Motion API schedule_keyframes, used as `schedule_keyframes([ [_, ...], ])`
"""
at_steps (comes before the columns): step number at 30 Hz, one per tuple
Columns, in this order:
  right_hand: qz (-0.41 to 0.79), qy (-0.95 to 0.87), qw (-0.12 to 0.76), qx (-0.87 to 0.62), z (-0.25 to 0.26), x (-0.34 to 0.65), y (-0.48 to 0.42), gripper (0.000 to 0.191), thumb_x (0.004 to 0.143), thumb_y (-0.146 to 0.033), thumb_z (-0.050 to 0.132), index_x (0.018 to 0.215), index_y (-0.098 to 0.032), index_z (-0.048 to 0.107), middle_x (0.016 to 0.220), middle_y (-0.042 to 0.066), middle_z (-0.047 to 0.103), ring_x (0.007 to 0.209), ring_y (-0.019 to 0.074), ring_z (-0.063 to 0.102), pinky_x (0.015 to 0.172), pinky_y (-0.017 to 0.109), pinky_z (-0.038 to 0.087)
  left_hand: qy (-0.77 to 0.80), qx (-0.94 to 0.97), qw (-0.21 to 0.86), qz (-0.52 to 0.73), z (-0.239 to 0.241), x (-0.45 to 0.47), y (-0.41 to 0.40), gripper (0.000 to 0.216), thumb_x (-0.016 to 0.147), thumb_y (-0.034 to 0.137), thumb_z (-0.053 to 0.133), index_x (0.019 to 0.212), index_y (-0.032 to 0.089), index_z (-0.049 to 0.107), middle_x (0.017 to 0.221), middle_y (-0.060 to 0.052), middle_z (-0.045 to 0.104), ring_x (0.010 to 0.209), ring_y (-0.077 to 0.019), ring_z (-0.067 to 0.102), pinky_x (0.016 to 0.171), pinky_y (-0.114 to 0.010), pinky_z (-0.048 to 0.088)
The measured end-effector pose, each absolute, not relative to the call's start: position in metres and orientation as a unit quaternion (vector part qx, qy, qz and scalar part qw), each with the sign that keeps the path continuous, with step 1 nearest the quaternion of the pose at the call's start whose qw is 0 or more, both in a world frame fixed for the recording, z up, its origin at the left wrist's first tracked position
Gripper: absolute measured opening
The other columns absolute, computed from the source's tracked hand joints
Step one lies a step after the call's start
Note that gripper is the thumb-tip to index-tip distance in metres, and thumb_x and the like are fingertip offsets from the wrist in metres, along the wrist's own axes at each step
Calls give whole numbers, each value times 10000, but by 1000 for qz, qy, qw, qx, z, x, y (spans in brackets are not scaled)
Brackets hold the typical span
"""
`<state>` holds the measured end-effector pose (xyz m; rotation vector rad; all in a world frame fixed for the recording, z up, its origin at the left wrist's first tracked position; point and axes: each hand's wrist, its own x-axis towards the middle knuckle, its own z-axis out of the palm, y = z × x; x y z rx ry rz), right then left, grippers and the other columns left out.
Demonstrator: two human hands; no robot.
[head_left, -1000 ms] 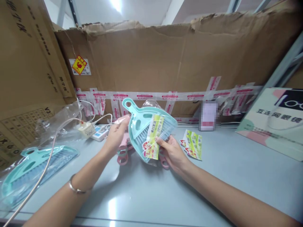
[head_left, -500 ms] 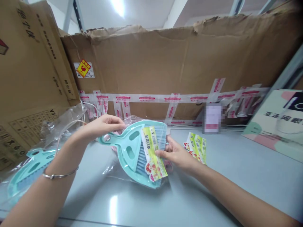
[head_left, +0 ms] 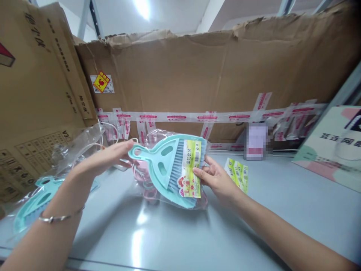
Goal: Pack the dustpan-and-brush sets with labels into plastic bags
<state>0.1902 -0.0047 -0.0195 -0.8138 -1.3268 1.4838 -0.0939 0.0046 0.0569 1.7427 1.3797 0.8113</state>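
Observation:
A turquoise dustpan (head_left: 158, 158) with a blue-bristled brush (head_left: 176, 165) nested in it is held tilted above the table in a clear plastic bag. A printed yellow-green label card (head_left: 191, 169) lies across the bristles. My right hand (head_left: 216, 175) grips the dustpan's wide edge, with the thumb in front by the card. At the handle end, my left hand (head_left: 121, 152) has its fingers stretched out beside the handle; whether they touch it I cannot tell. Pink items (head_left: 142, 171) show partly behind the dustpan.
More label cards (head_left: 238, 175) lie right of my right hand. Another bagged turquoise dustpan (head_left: 36, 199) lies at left, near crumpled plastic and a white cable. A large taped cardboard box (head_left: 169, 75) stands behind, another carton (head_left: 36, 101) at left, and a printed box (head_left: 332, 146) at right.
The dustpan set has shifted right and slightly up, the label card now more upright on it. My left hand has come off its upper edge, fingers spreading beside the handle.

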Motion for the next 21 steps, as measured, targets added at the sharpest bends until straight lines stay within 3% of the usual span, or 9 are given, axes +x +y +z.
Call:
schedule_keyframes([
  [2, 608, -533, 485, -333, -18, 193, -2, 621, 616, -463, 772, 1077, -220, 435, 720, -13, 693, 611, 152, 663, 560, 261, 529, 521, 691, 396, 307, 51, -90, -1, 433, 721, 471, 675, 1045, 195, 595, 850, -76, 693, 742, -199, 649, 572, -263, 514],
  [6, 588, -529, 493, -363, -16, 204, 7, 585, 591, -454, 790, 1020, -220, 468, 755, 5, 710, 631, 171, 675, 522, 256, 517, 503, 691, 330, 401, 48, -106, 0, 516, 717, 349, 710, 1150, 175, 489, 576, 33, 588, 480, -95, 511, 424, -175, 395],
  [12, 589, -493, 521, -373, -18, 210, 15, 536, 581, -419, 808, 968, -224, 490, 802, 9, 720, 659, 173, 683, 523, 251, 530, 517, 690, 304, 404, 57, -144, 8, 622, 667, 353, 743, 1190, 141, 483, 620, -11, 633, 496, -120, 536, 449, -236, 456],
  [16, 595, -460, 538, -381, -14, 212, 16, 508, 589, -338, 808, 971, -219, 494, 802, 12, 721, 665, 175, 687, 524, 248, 540, 623, 531, 111, 563, 83, -175, 12, 514, 576, 181, 761, 1060, 149, 589, 647, 5, 644, 501, -121, 558, 419, -202, 408],
  [18, 595, -440, 549, -388, -11, 213, 18, 455, 623, -287, 781, 974, -214, 500, 823, 20, 724, 673, 177, 690, 521, 248, 546, 677, 391, -24, 623, 97, -203, 20, 481, 533, 28, 681, 992, 151, 606, 502, 79, 554, 452, -107, 512, 424, -185, 380],
  [21, 599, -428, 548, -396, -12, 212, 19, 376, 671, -217, 728, 981, -202, 515, 816, 29, 725, 643, 178, 687, 478, 245, 541, 791, 348, -75, 498, 97, -250, 38, 294, 507, 45, 659, 777, 160, 640, 367, 102, 444, 435, -111, 434, 470, -187, 345],
])
